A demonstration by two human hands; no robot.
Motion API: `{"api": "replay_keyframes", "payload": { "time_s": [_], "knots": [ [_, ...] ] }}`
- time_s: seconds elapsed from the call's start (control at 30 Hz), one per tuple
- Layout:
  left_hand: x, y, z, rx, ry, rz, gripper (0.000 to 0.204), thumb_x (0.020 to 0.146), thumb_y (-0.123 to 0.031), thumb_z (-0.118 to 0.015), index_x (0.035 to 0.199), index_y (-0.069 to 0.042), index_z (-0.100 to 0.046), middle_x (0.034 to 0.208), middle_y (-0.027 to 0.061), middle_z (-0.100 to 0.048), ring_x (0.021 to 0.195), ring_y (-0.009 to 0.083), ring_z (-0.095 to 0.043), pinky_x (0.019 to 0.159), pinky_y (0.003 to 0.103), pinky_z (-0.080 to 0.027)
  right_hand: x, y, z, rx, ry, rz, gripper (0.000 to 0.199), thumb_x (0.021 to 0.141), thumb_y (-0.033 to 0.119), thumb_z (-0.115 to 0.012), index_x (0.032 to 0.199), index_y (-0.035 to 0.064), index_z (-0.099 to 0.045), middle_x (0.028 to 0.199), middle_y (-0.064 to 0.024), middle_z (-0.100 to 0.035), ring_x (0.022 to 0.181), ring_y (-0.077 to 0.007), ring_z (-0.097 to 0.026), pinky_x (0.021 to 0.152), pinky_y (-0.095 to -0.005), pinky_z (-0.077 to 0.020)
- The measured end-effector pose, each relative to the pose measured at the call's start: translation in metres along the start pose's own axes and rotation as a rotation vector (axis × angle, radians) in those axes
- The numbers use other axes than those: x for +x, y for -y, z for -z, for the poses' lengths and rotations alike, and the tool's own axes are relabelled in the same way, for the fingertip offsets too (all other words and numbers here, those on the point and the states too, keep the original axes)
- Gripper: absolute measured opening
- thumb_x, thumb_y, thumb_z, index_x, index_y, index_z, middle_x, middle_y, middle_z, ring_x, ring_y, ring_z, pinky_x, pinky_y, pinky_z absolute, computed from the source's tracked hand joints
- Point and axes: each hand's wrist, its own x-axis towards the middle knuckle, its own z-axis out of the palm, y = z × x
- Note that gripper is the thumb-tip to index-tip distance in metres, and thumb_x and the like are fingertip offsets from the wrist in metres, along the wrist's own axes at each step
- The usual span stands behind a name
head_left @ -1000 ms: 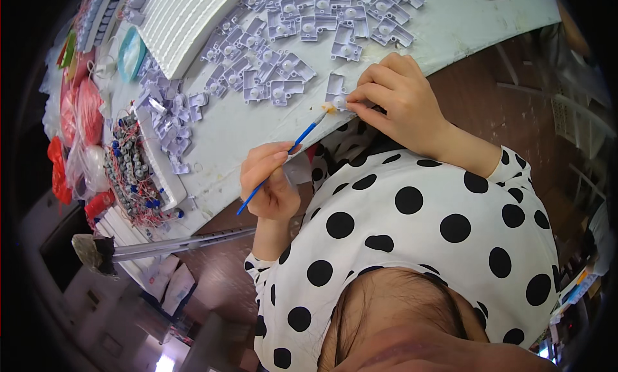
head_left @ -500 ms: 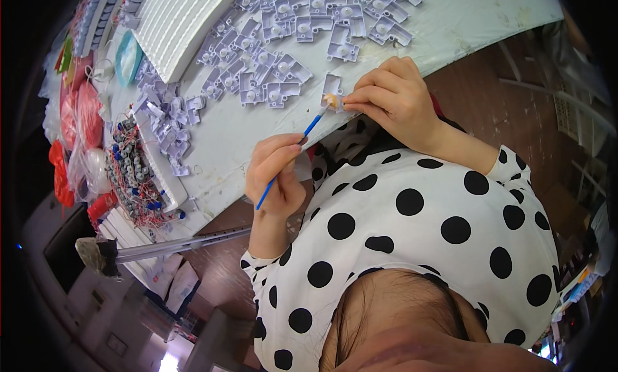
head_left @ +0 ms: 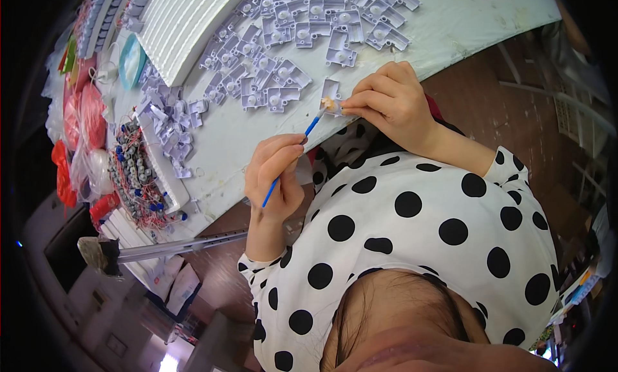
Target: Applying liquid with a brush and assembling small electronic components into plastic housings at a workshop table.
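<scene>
From the head view, a pale desk [head_left: 450,30] runs across the upper half of the frame, and both hands meet at its near edge, a little above centre. The left hand [head_left: 278,175], at centre left, has its fingers pressed together around a thin blue brush [head_left: 290,159], held like a pen. The handle slants down to the lower left and the tip points up to the right. The right hand [head_left: 391,101], right of centre, pinches a small white plastic piece [head_left: 332,92] between thumb and forefinger, with the other fingers curled in behind. The piece sits just at the desk's edge, and the brush tip touches its lower side, where a yellowish blob shows.

Above the hands, a loose heap of similar grey-white parts [head_left: 302,37] spreads over the desk. A white ribbed tray [head_left: 187,18] lies at upper left, a block of small components with red wires [head_left: 138,179] is at the left, and red bags [head_left: 77,114] are at the far left edge. A white blouse with black dots [head_left: 412,230] fills the lower right.

The step in hand looks like dabbing something onto the held piece with the brush. The next move would call for a steady pinch on the piece and a light touch of the tip, so the blob stays on its spot
</scene>
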Motion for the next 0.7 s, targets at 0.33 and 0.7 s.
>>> {"api": "replay_keyframes", "payload": {
  "time_s": [0.33, 0.7],
  "knots": [
    [-0.005, 0.002, -0.008, -0.32, -0.407, 0.346, 0.017, 0.103, -0.006, -0.043, 0.107, 0.008, -0.052, 0.095, 0.0243, -0.066, 0.077, 0.0285, -0.072, 0.071, 0.035, -0.061, 0.001, 0.001, 0.001, -0.023, 0.013, 0.004, 0.015, 0.072, 0.021, -0.081, 0.078, 0.0127, -0.069, 0.08, 0.0055, -0.062, 0.079, -0.0151, -0.053, 0.074, -0.0316, -0.0377],
    [-0.013, -0.01, -0.008, -0.128, -0.245, 0.382, 0.019, 0.104, -0.011, -0.046, 0.104, 0.008, -0.052, 0.093, 0.0209, -0.065, 0.076, 0.029, -0.072, 0.071, 0.036, -0.061, 0.0, 0.0, 0.0, -0.004, 0.001, 0.01, 0.016, 0.071, 0.018, -0.082, 0.082, 0.0146, -0.072, 0.082, 0.0067, -0.063, 0.079, -0.0152, -0.052, 0.072, -0.0307, -0.0355]
  ]
}}
